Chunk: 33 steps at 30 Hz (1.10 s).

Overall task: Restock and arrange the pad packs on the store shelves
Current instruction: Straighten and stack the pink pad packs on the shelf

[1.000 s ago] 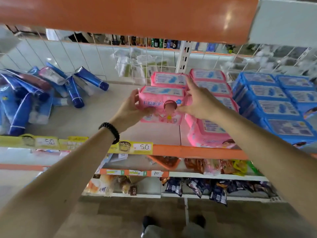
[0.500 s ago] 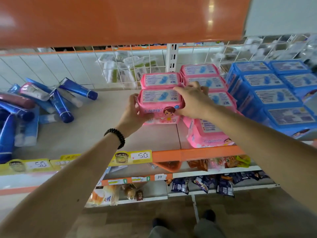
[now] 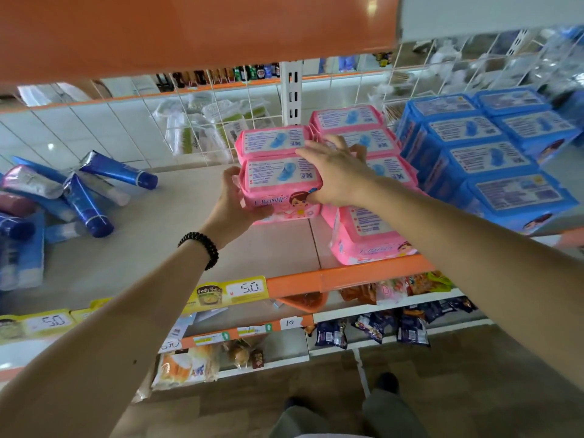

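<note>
Six pink pad packs (image 3: 368, 237) are showing on the shelf (image 3: 158, 248); six blue pad packs (image 3: 486, 158) are standing beside them; two hands, left hand (image 3: 235, 203) and right hand (image 3: 335, 175), are reaching in.

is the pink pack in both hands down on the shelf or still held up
Cannot tell: the pink pack sits atop another pink pack, but both hands grip it.

shelf (image 3: 158, 248): beige, orange front edge | upper shelf (image 3: 189, 26): orange, overhead | back: white wire grid (image 3: 132, 121), white tiles behind | upright (image 3: 292, 90): white, slotted | floor (image 3: 458, 374): brown wood-look | light: glare on upper shelf
</note>
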Tool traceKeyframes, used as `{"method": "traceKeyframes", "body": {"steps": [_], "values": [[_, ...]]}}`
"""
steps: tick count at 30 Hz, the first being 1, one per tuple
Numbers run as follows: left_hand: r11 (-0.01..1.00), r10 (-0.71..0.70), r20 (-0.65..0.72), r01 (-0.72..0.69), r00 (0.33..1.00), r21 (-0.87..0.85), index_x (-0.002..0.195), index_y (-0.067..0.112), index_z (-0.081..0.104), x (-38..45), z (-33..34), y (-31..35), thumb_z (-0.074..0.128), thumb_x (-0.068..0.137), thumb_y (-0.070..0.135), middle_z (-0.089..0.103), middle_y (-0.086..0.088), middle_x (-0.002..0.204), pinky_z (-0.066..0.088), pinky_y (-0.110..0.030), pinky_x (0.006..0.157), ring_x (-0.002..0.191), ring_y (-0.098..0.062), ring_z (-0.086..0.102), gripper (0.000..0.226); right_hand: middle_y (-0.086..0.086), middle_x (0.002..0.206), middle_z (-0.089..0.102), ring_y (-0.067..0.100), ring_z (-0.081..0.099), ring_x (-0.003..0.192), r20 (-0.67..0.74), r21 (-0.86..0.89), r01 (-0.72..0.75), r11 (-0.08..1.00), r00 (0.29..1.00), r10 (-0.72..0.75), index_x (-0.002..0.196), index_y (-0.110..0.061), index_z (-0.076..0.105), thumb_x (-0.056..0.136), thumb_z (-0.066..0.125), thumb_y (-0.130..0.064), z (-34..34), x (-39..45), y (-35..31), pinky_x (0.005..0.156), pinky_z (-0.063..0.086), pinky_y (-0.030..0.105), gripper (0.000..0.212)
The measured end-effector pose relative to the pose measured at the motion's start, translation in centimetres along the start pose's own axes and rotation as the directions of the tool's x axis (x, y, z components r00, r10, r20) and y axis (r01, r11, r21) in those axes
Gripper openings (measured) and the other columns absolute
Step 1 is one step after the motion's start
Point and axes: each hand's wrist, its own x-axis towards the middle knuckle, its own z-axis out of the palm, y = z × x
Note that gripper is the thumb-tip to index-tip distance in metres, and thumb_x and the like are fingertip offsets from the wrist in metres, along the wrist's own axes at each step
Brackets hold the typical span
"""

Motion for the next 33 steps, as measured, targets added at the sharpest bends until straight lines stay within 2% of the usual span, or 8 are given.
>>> {"method": "traceKeyframes", "body": {"steps": [5,12,18,24,27,29,31,33], "values": [[1.0,-0.008,0.003,0.008,1.0,-0.009,0.125,0.018,0.026,0.0,0.5,0.2,0.078,0.08,-0.004,0.054,0.009,0.118,0.057,-0.018,0.084,0.118,-0.016,0.056,0.072,-0.008,0.166,0.011,0.024,0.001,0.153,0.057,0.021,-0.02,1.0,0.998,0.019,0.158,-0.031,0.012,0.085,0.072,-0.032,0.1,0.2,0.3,0.114,0.008,0.064,0.094],[0.995,-0.001,0.016,-0.001,1.0,0.1,0.123,0.016,0.027,-0.2,0.1,0.1,0.082,0.08,0.008,0.053,0.004,0.122,0.05,-0.037,0.102,0.123,-0.016,0.053,0.071,-0.008,0.167,0.005,0.027,0.0,0.153,0.075,-0.011,-0.02,1.0,0.997,0.02,0.158,-0.032,0.008,0.085,0.071,-0.031,0.1,0.2,0.0,0.115,0.01,0.064,0.097],[0.981,0.009,0.02,-0.012,1.0,0.195,0.135,0.006,0.023,-0.3,0.5,0.6,0.079,0.082,0.009,0.049,0.002,0.124,0.051,-0.042,0.099,0.117,-0.019,0.053,0.078,-0.008,0.167,-0.001,0.024,-0.008,0.153,0.075,0.017,-0.063,0.998,0.995,0.062,0.159,-0.032,0.004,0.087,0.066,-0.021,0.6,-0.2,-0.2,0.117,0.001,0.067,0.096],[0.965,-0.004,0.03,-0.004,1.0,0.262,0.135,0.002,0.018,-0.6,1.2,0.8,0.077,0.085,0.012,0.044,0.001,0.126,0.052,-0.046,0.101,0.116,-0.02,0.053,0.078,-0.006,0.168,0.001,0.026,-0.005,0.153,0.076,0.028,-0.076,0.997,0.994,0.074,0.158,-0.032,0.009,0.089,0.065,-0.024,0.4,-0.4,-0.4,0.117,0.003,0.065,0.09],[0.947,-0.012,0.052,-0.005,0.999,0.32,0.143,0.007,0.014,-1.2,1.5,0.5,0.073,0.09,0.019,0.032,-0.005,0.138,0.044,-0.047,0.111,0.125,-0.022,0.046,0.08,-0.001,0.167,0.008,0.028,0.002,0.153,0.014,0.04,-0.057,0.998,0.998,0.057,0.156,-0.03,0.02,0.093,0.061,-0.033,0.4,-1.6,-0.4,0.117,0.008,0.063,0.076],[0.903,-0.043,0.063,0.012,0.997,0.43,0.153,0.02,0.013,-1.9,1.6,0.4,0.068,0.093,0.031,0.008,-0.014,0.153,0.035,-0.048,0.118,0.135,-0.034,0.039,0.081,-0.002,0.167,0.01,0.027,0.003,0.152,-0.006,0.057,-0.046,0.997,0.999,0.046,0.156,-0.029,0.023,0.095,0.057,-0.039,0.3,-2.5,-0.3,0.117,0.009,0.064,0.07],[0.899,-0.103,0.003,0.092,0.995,0.428,0.154,0.027,0.006,-2.6,1.8,0.1,0.068,0.091,0.041,-0.001,-0.017,0.16,0.03,-0.051,0.12,0.142,-0.041,0.032,0.09,-0.003,0.167,0.011,0.026,0.003,0.152,-0.017,0.076,-0.04,0.996,0.999,0.042,0.156,-0.029,0.022,0.096,0.055,-0.043,0.3,-3.3,-0.1,0.117,0.011,0.064,0.069],[0.925,-0.117,-0.116,0.151,0.986,0.349,0.153,0.021,-0.001,-3.5,2.0,0.4,0.072,0.087,0.044,0.003,-0.017,0.163,0.026,-0.054,0.121,0.147,-0.041,0.022,0.102,-0.003,0.167,0.011,0.025,0.004,0.152,-0.041,0.082,-0.028,0.996,0.999,0.032,0.156,-0.029,0.022,0.097,0.053,-0.045,0.3,-3.8,0.1,0.115,0.012,0.062,0.068]]}}
